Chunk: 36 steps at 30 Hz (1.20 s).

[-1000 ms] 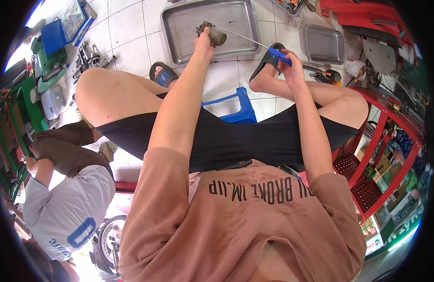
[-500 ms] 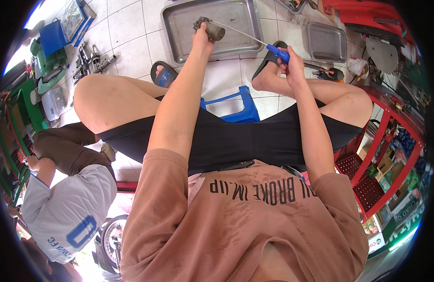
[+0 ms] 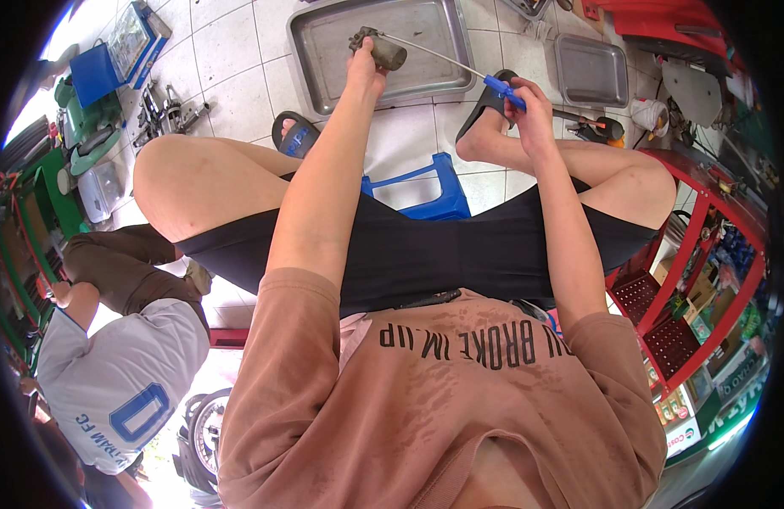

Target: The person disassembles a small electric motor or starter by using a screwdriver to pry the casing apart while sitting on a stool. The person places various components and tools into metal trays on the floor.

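the left hand (image 3: 368,72) has its grip closed about a dull grey-brown metal part (image 3: 389,56), thumb along its near side, holding it above a shallow metal tray (image 3: 333,51) on the tiled floor (image 3: 231,78). the right hand (image 3: 534,110) pinches the blue handle of a screwdriver (image 3: 503,87) between thumb and fingers. its shaft slants to the part's knobbly end; whether the tip touches, i cannot tell.

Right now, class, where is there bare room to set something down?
Bare: the small tray, and the tiles between the large tray, left slipper and metal parts. Crowded: around the white tub, and over the large tray, where the screwdriver crosses.
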### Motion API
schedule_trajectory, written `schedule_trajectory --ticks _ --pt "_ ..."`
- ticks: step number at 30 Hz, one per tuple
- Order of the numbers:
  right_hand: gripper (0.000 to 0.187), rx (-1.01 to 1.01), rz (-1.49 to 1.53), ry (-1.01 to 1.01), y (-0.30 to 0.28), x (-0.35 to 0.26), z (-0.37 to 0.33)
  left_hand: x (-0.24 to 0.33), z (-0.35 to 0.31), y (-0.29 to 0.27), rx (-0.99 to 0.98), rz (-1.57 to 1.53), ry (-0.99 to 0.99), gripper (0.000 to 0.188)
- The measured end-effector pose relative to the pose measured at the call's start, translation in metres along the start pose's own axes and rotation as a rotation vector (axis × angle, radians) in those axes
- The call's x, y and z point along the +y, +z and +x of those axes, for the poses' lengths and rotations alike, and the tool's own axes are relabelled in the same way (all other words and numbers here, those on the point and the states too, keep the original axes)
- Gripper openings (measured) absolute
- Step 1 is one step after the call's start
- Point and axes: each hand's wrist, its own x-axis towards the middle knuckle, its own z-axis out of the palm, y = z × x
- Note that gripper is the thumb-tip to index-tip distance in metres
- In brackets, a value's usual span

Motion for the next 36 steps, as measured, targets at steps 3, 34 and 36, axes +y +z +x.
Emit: schedule_trajectory --ticks 3,34,36 --pt "0.018 0.019 0.127 0.072 0.005 -0.002 -0.001 -0.001 -0.005 0.004 0.046 0.022 0.006 0.028" --pt "0.014 0.299 -0.515 -0.167 -0.028 0.055 0.036 -0.004 0.004 -0.01 0.087 0.24 0.034 0.039" --pt "0.015 0.314 -0.582 -0.19 -0.027 0.056 0.034 -0.002 0.001 -0.01 0.101 0.259 0.04 0.04"
